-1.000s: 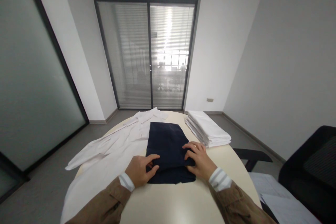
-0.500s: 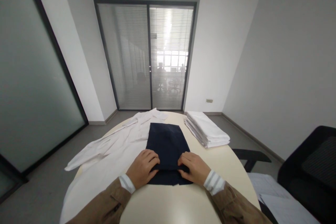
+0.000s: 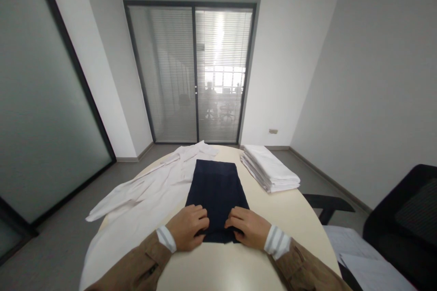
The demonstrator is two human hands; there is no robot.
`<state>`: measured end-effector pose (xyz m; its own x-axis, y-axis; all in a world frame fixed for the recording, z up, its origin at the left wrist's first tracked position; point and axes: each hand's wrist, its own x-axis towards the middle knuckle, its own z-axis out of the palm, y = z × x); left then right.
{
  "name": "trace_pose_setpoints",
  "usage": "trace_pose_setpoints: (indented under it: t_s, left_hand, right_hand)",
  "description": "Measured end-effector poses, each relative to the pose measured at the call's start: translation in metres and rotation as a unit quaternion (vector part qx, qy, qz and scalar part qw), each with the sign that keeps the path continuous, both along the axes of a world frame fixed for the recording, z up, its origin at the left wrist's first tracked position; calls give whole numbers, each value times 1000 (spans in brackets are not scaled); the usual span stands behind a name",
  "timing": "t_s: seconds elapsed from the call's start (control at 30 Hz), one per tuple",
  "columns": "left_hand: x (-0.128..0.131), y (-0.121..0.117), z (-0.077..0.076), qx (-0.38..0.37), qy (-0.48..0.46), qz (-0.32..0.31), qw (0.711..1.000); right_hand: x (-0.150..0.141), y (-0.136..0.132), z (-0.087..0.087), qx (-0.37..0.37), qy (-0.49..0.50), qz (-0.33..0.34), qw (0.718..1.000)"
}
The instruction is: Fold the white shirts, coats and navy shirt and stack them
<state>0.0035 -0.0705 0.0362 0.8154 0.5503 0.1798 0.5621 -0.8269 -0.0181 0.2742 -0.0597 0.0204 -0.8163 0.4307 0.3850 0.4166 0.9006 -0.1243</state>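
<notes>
A folded piece of dark navy cloth point(image 3: 215, 186) lies flat on the pale round table, its near edge towards me. My left hand point(image 3: 191, 225) grips the near left corner, fingers curled on top and thumb low at the edge. On the near right corner my right hand point(image 3: 248, 225) does the same, its fingers bent over the fabric. Part of the near edge shows between the two hands; the corners are hidden under them. Left of the cloth a white garment point(image 3: 136, 211) is spread out loosely, with a sleeve reaching the table's left side.
A stack of folded white cloth point(image 3: 269, 168) sits at the table's back right. Beyond the right edge of the table point(image 3: 293, 227) stands a black office chair point(image 3: 406, 223) with white sheets point(image 3: 365, 254) on its seat. A glass door with blinds point(image 3: 191, 72) closes the far wall.
Both hands have come slightly nearer to me, from partway up the navy cloth to its near edge. The raised fold that was between them now lies flat.
</notes>
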Motion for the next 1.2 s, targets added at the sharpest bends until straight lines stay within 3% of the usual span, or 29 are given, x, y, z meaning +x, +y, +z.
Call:
trace_pose_setpoints:
  t_s: [0.17, 0.53, 0.73, 0.9, 1.1, 1.2]
  left_hand:
    - [0, -3, 4, -26, -10, 11, 1000]
    - [3, -9, 3, -64, -24, 4, 998]
    - [10, -8, 10, -137, -71, -8, 988]
    - [24, 3, 18, -117, -101, 41, 987]
    - [33, 2, 3, -151, -53, 47, 986]
    - [33, 0, -4, -167, -27, 59, 984]
  right_hand:
    - [-4, -5, 0, 27, 0, 22, 999]
    - [-12, -9, 4, -114, -15, -31, 993]
    - [-13, -13, 9, -176, -16, -51, 983]
    - [-14, -13, 10, -218, -1, -45, 975]
    - [-10, -12, 12, -304, 39, -59, 950]
    - [-12, -4, 26, -280, 63, -121, 950]
